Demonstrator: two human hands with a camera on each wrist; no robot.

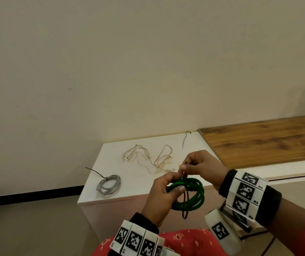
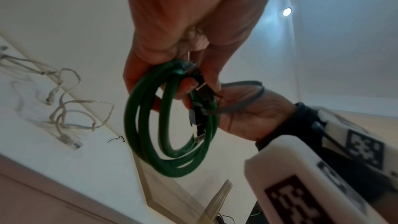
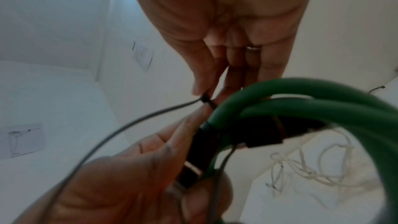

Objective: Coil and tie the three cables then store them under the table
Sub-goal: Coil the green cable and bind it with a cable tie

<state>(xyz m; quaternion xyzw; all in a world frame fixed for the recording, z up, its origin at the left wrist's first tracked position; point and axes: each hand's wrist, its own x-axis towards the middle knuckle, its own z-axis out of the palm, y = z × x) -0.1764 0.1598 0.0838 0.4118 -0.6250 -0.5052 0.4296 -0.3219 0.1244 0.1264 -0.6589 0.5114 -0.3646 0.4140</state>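
My left hand (image 1: pixel 175 182) grips a coiled green cable (image 1: pixel 192 197) with black plugs, held up in front of the white table (image 1: pixel 129 193). A black zip tie (image 1: pixel 185 202) loops round the coil. My right hand (image 1: pixel 182 168) pinches the tie's head just above the coil; in the right wrist view its fingertips (image 3: pixel 200 89) close on the tie (image 3: pixel 205 99). A grey cable (image 1: pixel 109 184), coiled and tied, lies at the table's front left. A white cable (image 1: pixel 148 157) lies loose and tangled behind it. The left wrist view shows the green coil (image 2: pixel 168 122) hanging from my fingers.
A spare black zip tie (image 1: pixel 186 140) lies at the back of the table. A wooden panel (image 1: pixel 262 141) adjoins the table on the right. The wall stands close behind, and grey floor (image 1: pixel 37 228) lies to the left.
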